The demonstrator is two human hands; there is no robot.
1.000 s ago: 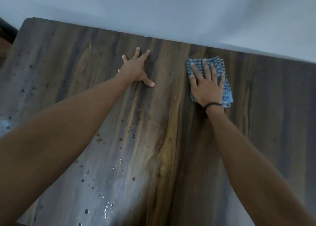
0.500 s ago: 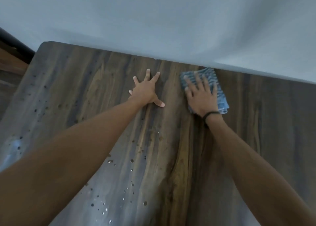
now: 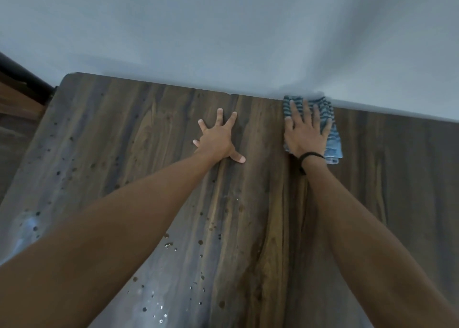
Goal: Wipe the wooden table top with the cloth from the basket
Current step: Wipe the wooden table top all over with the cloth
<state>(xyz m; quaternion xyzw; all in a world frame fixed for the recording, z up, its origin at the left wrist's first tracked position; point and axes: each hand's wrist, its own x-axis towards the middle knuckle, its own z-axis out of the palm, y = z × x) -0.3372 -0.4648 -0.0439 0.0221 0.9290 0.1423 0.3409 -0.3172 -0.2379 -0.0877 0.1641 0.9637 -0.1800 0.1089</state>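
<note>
Both hands are flat on the bench. The left hand point(image 3: 217, 139) lies splayed, fingers wide apart, palm down on bare wood near the far edge, holding nothing and, by the look of it, bracing the reach. The right hand point(image 3: 306, 134), a dark band point(image 3: 310, 157) at its wrist, presses with straight, slightly spread fingers on the cloth point(image 3: 332, 139). That's a folded blue striped square sitting right at the far edge of the bench point(image 3: 124, 141), its far end touching the pale wall point(image 3: 223, 42).

So this is the wiping step, with the cloth at the far limit of a stroke. Look nearer and to the left, though: droplets point(image 3: 169, 245) speckle the wood, thickest at the near left, with more dots along the left side. By my reading the job is partly done at best.

The next move calls for drawing the cloth back toward the near side and over to the left, with even palm pressure so the drops get soaked up rather than smeared. The left hand will have to lift out of its path.
</note>
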